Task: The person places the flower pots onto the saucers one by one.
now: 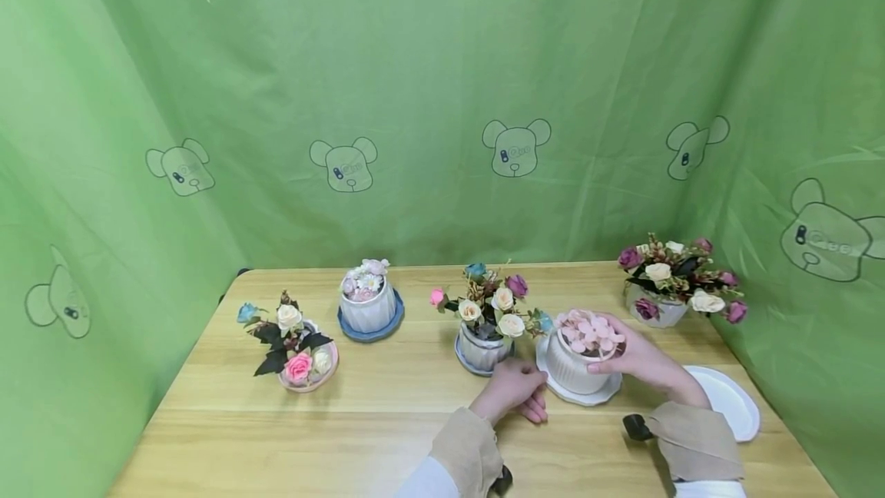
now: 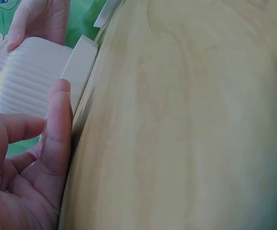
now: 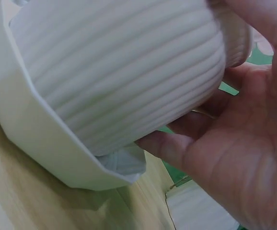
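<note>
My right hand (image 1: 639,360) grips a white ribbed flowerpot (image 1: 577,363) near its rim, thumb on the near side and fingers round the far side. Pale pink flowers (image 1: 591,333) fill the pot's top. Beneath it is a white saucer (image 1: 588,398) with an angular raised rim; the right wrist view shows the pot's base inside that rim (image 3: 38,129). On the saucer's left side, my left hand (image 1: 515,386) pinches the rim between thumb and fingers, low over the table. The left wrist view shows its fingers (image 2: 59,127) along the saucer's wall (image 2: 83,57).
Just left of the saucer stands a potted rose arrangement (image 1: 486,348) on a blue saucer. A second white saucer (image 1: 726,402) lies at the right, before a purple-and-cream bouquet pot (image 1: 657,310). Farther left are a white pot (image 1: 369,313) on blue and a pink-saucered rose pot (image 1: 325,375).
</note>
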